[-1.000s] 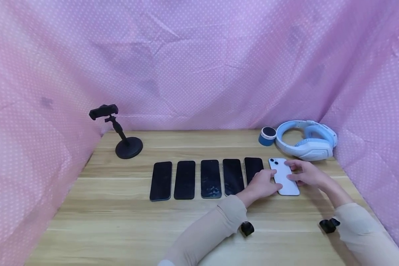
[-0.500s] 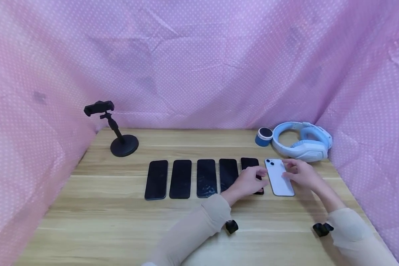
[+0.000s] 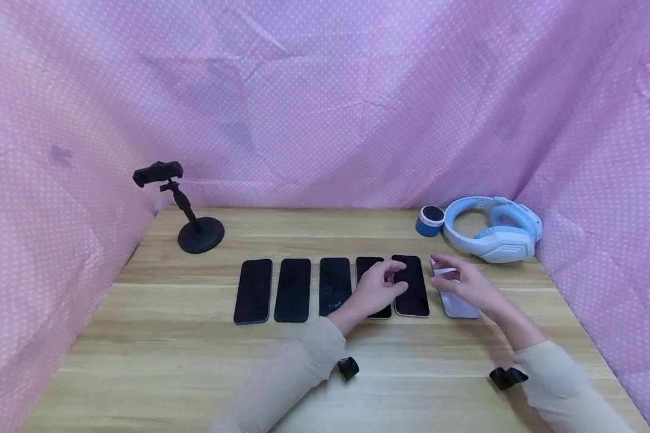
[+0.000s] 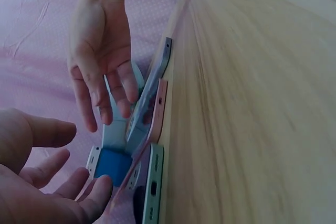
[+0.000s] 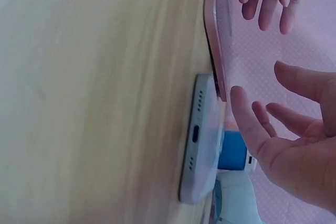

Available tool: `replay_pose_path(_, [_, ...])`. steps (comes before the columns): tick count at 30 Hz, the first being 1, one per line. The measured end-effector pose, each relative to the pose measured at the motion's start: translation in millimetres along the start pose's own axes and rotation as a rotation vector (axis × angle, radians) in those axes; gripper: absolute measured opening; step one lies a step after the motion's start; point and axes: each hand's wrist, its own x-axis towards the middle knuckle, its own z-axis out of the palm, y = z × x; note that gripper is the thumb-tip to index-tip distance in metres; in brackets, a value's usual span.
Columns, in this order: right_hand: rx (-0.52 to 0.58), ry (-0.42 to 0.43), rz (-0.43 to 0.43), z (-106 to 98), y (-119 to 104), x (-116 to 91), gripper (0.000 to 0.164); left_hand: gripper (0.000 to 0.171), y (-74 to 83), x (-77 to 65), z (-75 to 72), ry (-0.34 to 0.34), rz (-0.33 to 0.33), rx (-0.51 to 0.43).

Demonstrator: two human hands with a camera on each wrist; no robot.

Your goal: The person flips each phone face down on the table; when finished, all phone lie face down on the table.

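Several phones lie in a row, mostly screen up. At the right end is a white phone point(image 3: 460, 305), back upward. My right hand point(image 3: 468, 287) hovers over it with loosely bent fingers, covering its upper part. My left hand point(image 3: 372, 291) is raised over the black-screened phone point(image 3: 380, 313) two places left of the white one, thumb and fingers apart. Between the hands lies a phone with a dark screen point(image 3: 413, 294); its pink edge point(image 5: 212, 19) shows in the right wrist view. Both hands hold nothing; in the left wrist view they are above the phones' edges.
Three more dark phones point(image 3: 251, 291) continue the row leftward. A black phone stand point(image 3: 200, 234) is at the back left. At the back right sit a small blue speaker point(image 3: 429, 225) and light-blue headphones point(image 3: 506, 243). Pink dotted cloth point(image 3: 303, 120) hangs behind the wooden table point(image 3: 168, 361).
My left hand has left the white phone's edge and moved left over the dark phones. My right hand has let go of that phone's right side and shifted left over it.
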Motion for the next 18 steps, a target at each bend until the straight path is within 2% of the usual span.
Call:
replay_pose_path(4, [0.021,-0.038,0.016,4.3,3.0,4.5,0.069,0.040,-3.9,-3.4,-7.3,-0.016,-0.047,0.010])
replay_pose_path(7, [0.001,-0.058,0.033,6.1,2.8,7.3,0.070,0.043,-6.1,-3.4,-10.5,-0.037,-0.077,-0.025])
replay_pose_path(12, [-0.009,-0.092,0.056,8.8,-0.8,8.9,0.071,0.046,-7.5,-3.0,-11.5,-0.061,-0.121,-0.169])
replay_pose_path(18, [-0.026,-0.142,0.088,7.9,-2.7,9.5,0.073,0.049,-5.5,-0.3,-5.3,-0.084,-0.195,-0.349])
